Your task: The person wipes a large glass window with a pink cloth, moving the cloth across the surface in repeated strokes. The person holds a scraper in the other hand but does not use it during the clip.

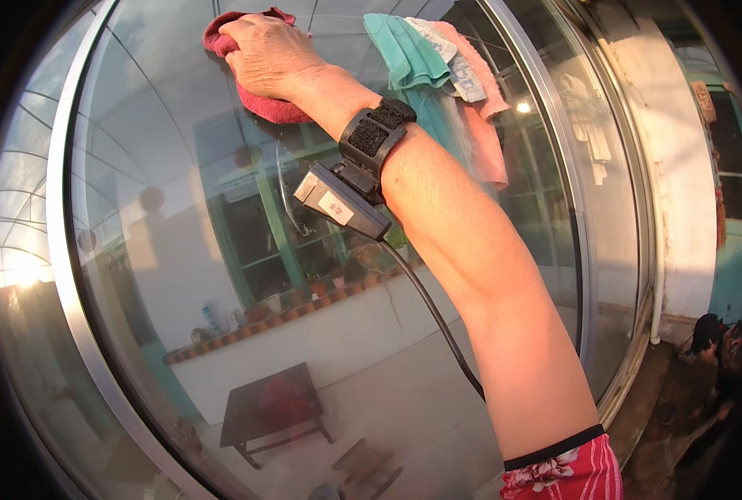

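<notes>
My right hand [271, 56], at the upper left of the head view, presses a dark pink cloth [274, 109] against a large glass window pane [158, 187]. Its fingers are bent over the bunched top of the cloth, and part of the cloth hangs below the palm. A black strap with a small boxed device [342, 200] and a cable is around my right wrist. Thin wet streaks mark the glass below the cloth. Right of the hand, a turquoise cloth [405, 53] and a pink cloth [471, 69] show at the pane. My left hand is out of view.
A bright metal window frame [64, 250] bounds the pane on the left, and another frame upright [558, 125] stands on the right. Reflected in or seen through the glass are a dark low table [274, 406], a small stool and a brick-edged ledge with pots. A white pipe runs down the wall at right.
</notes>
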Motion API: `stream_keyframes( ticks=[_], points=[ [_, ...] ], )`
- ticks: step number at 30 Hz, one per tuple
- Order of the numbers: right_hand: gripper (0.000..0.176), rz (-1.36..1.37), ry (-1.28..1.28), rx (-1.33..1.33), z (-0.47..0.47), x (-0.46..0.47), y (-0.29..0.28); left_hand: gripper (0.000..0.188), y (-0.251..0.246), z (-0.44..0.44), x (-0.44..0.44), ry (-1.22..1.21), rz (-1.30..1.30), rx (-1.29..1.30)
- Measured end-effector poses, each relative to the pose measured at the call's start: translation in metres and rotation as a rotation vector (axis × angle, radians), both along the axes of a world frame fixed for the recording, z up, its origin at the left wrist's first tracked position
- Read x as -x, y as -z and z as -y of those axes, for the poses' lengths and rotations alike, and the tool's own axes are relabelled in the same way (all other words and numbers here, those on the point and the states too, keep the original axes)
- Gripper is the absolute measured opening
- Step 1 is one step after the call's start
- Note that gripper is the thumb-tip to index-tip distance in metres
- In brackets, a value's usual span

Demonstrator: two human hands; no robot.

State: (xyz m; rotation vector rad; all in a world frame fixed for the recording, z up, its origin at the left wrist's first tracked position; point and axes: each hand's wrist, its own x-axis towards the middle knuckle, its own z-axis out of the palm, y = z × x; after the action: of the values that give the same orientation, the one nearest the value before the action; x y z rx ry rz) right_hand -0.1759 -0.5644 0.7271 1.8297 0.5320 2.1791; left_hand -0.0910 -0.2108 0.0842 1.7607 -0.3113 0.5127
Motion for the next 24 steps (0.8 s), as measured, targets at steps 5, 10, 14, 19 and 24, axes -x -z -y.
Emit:
stream_keyframes(
  ticks=[5, 10, 14, 19, 24],
  points=[
    [0.040, 0.236, -0.044, -0.003, 0.135, 0.058, -0.020, 0.034, 0.003, 0.003, 0.007, -0.172, 0.063, -0.147],
    [0.042, 0.290, 0.074, -0.162, 0.262, 0.117, -0.020, 0.025, 0.001, 0.016, 0.011, -0.128, 0.076, 0.010],
    [0.051, 0.246, 0.298, -0.477, 0.353, 0.163, -0.015, 0.026, -0.002, 0.023, 0.016, -0.199, 0.055, -0.031],
    [0.047, 0.292, 0.379, -0.402, 0.420, 0.190, 0.017, 0.027, -0.005, 0.026, 0.020, -0.242, 0.052, -0.058],
    [0.043, 0.249, 0.322, -0.379, 0.407, 0.187, 0.081, 0.027, -0.005, 0.028, 0.020, -0.264, 0.085, -0.074]
  ],
)
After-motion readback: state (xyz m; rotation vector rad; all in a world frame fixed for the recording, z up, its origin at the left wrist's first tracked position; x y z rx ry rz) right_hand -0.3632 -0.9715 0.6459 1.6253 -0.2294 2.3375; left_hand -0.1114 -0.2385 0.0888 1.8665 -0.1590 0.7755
